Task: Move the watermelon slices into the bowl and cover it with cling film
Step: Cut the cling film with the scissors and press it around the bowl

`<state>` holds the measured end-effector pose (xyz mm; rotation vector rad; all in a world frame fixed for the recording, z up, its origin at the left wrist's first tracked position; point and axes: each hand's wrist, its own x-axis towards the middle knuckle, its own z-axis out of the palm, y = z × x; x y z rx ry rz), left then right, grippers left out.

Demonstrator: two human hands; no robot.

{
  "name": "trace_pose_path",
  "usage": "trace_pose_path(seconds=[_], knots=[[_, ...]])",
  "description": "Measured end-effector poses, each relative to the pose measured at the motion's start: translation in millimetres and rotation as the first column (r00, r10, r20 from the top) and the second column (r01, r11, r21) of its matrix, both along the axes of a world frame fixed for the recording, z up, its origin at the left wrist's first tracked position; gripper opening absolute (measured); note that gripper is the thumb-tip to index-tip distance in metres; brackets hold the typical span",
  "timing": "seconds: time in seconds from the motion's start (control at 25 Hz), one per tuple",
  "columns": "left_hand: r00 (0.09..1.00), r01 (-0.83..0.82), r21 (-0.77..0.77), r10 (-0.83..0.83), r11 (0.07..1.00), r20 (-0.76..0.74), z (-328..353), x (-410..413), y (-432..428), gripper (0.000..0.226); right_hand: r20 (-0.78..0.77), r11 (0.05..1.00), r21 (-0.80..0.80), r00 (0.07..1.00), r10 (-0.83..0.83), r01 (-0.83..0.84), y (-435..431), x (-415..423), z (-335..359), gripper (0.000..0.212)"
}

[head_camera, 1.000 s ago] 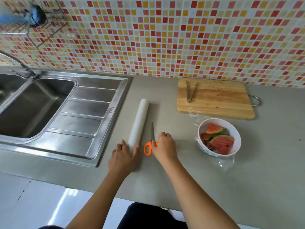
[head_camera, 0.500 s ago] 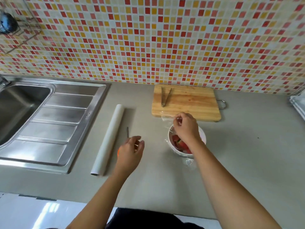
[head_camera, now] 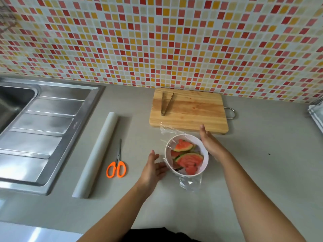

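A white bowl [head_camera: 204, 155] stands on the grey counter in front of the chopping board. Several watermelon slices [head_camera: 189, 159] lie inside it. A sheet of cling film [head_camera: 190, 184] is draped over the bowl, with loose ends sticking out at the near and far sides. My left hand [head_camera: 153, 169] is at the bowl's left side, fingers straight and touching the film there. My right hand [head_camera: 210, 143] lies flat against the bowl's right rim with straight fingers. The cling film roll [head_camera: 97, 154] lies to the left.
Orange-handled scissors [head_camera: 116, 167] lie between the roll and the bowl. A wooden chopping board [head_camera: 192, 112] with metal tongs [head_camera: 166, 103] sits against the tiled wall. A steel sink [head_camera: 42, 130] fills the left. A white cloth [head_camera: 316, 114] shows at the right edge.
My left hand has left the scissors and reached the bowl's left side. My right hand has moved from the film above the bowl to its right rim.
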<state>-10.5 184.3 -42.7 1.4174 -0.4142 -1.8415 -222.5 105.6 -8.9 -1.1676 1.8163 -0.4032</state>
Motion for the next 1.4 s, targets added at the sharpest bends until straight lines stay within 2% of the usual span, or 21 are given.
trace_pose_path(seconds=[0.08,0.16,0.24,0.32,0.44,0.52,0.64,0.72,0.8,0.92,1.0,1.12,1.2,1.28,1.32,1.4], knots=[[0.999,-0.023,-0.005,0.023,1.000,-0.039,-4.4,3.7,-12.0,0.053,0.096,0.995,0.068,0.992,-0.078,0.072,6.5,-6.3,-4.9,0.123],[0.999,-0.013,-0.037,0.011,0.999,-0.050,-3.9,4.9,-24.4,0.053,0.215,0.974,0.178,0.961,-0.177,0.140,19.4,-11.2,-15.9,0.132],[1.000,0.016,-0.083,-0.017,0.996,-0.007,-2.1,5.3,-33.5,0.055,0.327,0.943,0.279,0.906,-0.269,0.179,41.3,-14.3,-29.6,0.129],[0.993,0.064,-0.124,-0.051,0.990,0.105,-2.1,7.1,-39.2,0.056,0.347,0.925,0.322,0.883,-0.315,0.203,58.4,-17.8,-40.1,0.123],[0.910,0.257,-0.123,-0.197,0.958,0.365,0.6,13.9,-42.9,0.058,0.194,0.948,0.203,0.939,-0.285,0.246,54.7,-22.3,-49.3,0.123],[0.841,0.417,-0.082,-0.350,0.905,0.413,7.4,14.8,-45.5,0.060,0.193,0.960,0.084,0.941,-0.279,0.267,40.3,-20.4,-44.6,0.115],[0.746,0.538,0.034,-0.494,0.842,0.447,15.6,11.6,-50.1,0.067,0.251,0.968,0.105,0.936,-0.248,0.228,18.7,-14.6,-33.4,0.094],[0.739,0.522,0.088,-0.501,0.848,0.450,17.1,9.9,-52.6,0.067,0.298,0.966,0.180,0.926,-0.231,0.183,8.4,-16.5,-31.3,0.088],[0.768,0.483,0.067,-0.460,0.873,0.446,14.4,11.1,-51.7,0.060,0.334,0.963,0.227,0.917,-0.217,0.145,2.6,-17.6,-29.3,0.071],[0.823,0.422,-0.031,-0.368,0.906,0.432,7.7,14.4,-49.4,0.036,0.371,0.973,0.170,0.904,-0.210,0.157,1.5,-15.6,-27.1,0.049],[0.863,0.352,-0.075,-0.292,0.933,0.412,5.0,12.9,-47.3,0.027,0.402,0.977,0.108,0.891,-0.210,0.182,2.3,-13.3,-28.9,0.037],[0.955,0.045,-0.112,-0.010,0.993,0.296,1.0,11.0,-44.1,0.028,0.477,0.971,0.056,0.848,-0.232,0.234,5.2,-12.6,-32.0,0.031],[0.957,-0.144,-0.112,0.167,0.983,0.238,-1.4,13.6,-39.9,0.027,0.522,0.957,0.060,0.808,-0.273,0.285,7.0,-13.7,-34.1,0.031],[0.951,-0.249,-0.067,0.257,0.966,0.170,-2.5,19.8,-36.6,0.028,0.532,0.944,0.093,0.786,-0.315,0.315,7.7,-14.5,-36.1,0.033],[0.961,-0.228,-0.039,0.231,0.973,0.150,-2.7,22.9,-36.6,0.030,0.519,0.942,0.109,0.790,-0.326,0.317,6.9,-14.6,-36.5,0.036],[0.974,-0.004,-0.002,0.004,1.000,0.225,0.2,27.9,-39.5,0.039,0.480,0.950,0.129,0.820,-0.311,0.284,4.4,-14.8,-36.5,0.044]])
